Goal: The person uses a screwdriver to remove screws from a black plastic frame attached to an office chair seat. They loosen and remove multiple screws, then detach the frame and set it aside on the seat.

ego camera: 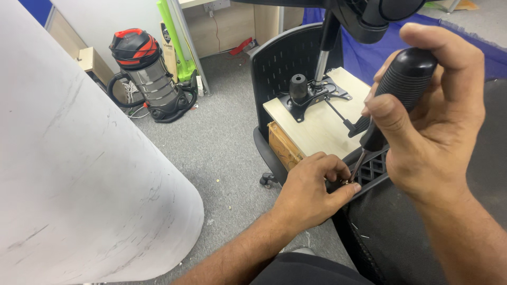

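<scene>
My right hand grips the black ribbed handle of a screwdriver, its shaft angled down to a small screw on a black perforated plastic chair part. My left hand pinches the screw with thumb and fingers and steadies it at the screwdriver tip. The part lies at the edge of a black mesh chair piece in front of me.
An upturned chair seat with a wooden underside, metal tilt plate and gas cylinder stands behind. A white curved tabletop fills the left. A black, red and silver vacuum cleaner sits on the grey carpet, far left.
</scene>
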